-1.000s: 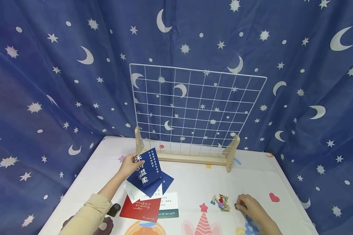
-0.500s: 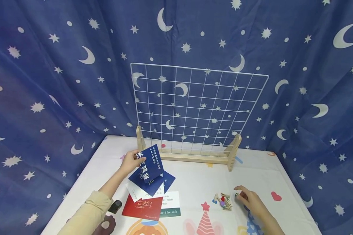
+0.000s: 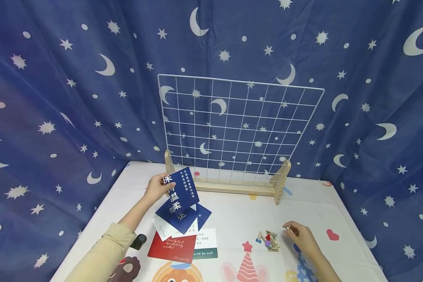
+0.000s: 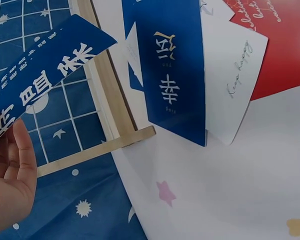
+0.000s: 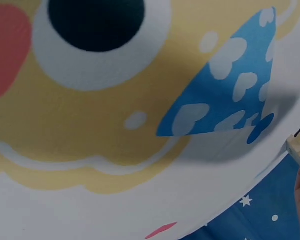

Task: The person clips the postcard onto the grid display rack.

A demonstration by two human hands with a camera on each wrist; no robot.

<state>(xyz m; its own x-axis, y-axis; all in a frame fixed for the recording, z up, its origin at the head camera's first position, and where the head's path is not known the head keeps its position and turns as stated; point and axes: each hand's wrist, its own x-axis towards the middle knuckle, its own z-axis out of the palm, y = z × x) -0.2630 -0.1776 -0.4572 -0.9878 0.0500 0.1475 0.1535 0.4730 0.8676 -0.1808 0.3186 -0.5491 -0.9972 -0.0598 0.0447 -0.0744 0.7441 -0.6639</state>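
My left hand [image 3: 156, 188] pinches a dark blue card [image 3: 184, 188] with white characters by its left edge, tilted up in front of the rack. In the left wrist view, the thumb and fingers of that hand [image 4: 12, 180] grip the card's end [image 4: 47, 75]. Under the raised card, other cards overlap on the table: blue cards [image 3: 203, 217], a white card [image 3: 159, 228], a red card [image 3: 172, 247] and a white-and-green card [image 3: 206, 243]. My right hand [image 3: 303, 237] pinches a small wooden clothespin, mostly hidden by the fingers, beside a pile of clothespins [image 3: 272, 241] with coloured hearts.
A white wire grid rack [image 3: 232, 121] stands on a wooden base [image 3: 232, 188] at the back of the table. A small black object [image 3: 138, 241] lies by the left sleeve. A patterned white tablecloth [image 3: 239, 219] covers the table; a starry blue curtain [image 3: 74, 117] hangs behind.
My left hand has lifted the blue card slightly higher, uncovering more of the blue card beneath. My right hand has moved a little away from me, beside the clothespin pile.
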